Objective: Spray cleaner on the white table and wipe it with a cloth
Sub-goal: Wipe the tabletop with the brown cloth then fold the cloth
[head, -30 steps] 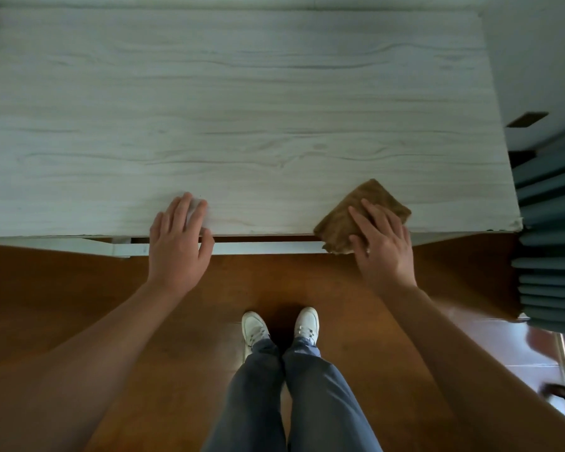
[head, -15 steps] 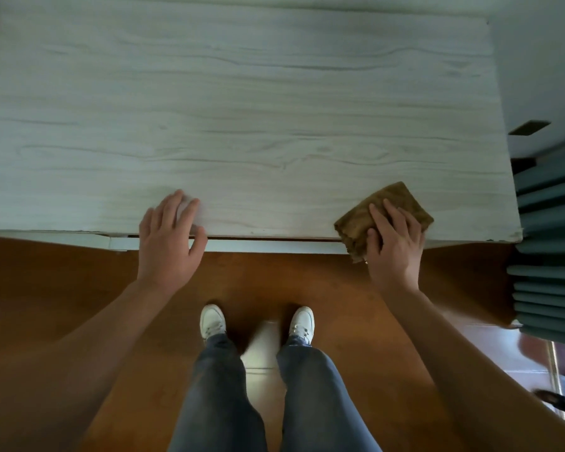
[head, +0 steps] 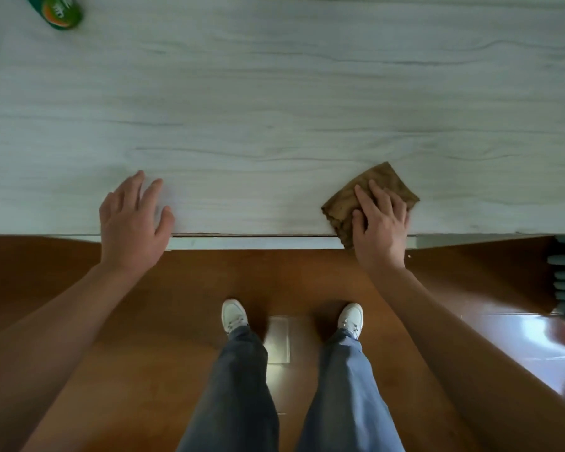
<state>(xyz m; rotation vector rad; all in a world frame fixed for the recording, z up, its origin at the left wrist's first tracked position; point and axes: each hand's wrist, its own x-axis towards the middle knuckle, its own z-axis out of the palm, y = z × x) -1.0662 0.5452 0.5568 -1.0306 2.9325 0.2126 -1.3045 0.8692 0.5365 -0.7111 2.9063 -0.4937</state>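
My right hand (head: 381,223) presses a folded brown cloth (head: 372,194) flat on the pale wood-grain table (head: 274,109); my left hand (head: 132,220) rests open-fingered at its edge.

One white wood-grain table (head: 274,93) across the upper half. One brown cloth (head: 384,179), right of centre. One green bottle (head: 59,11), cut off at upper left. Two bare hands: left hand (head: 131,223), right hand (head: 380,228). Two white shoes, lower centre: left shoe (head: 234,316), right shoe (head: 351,318).
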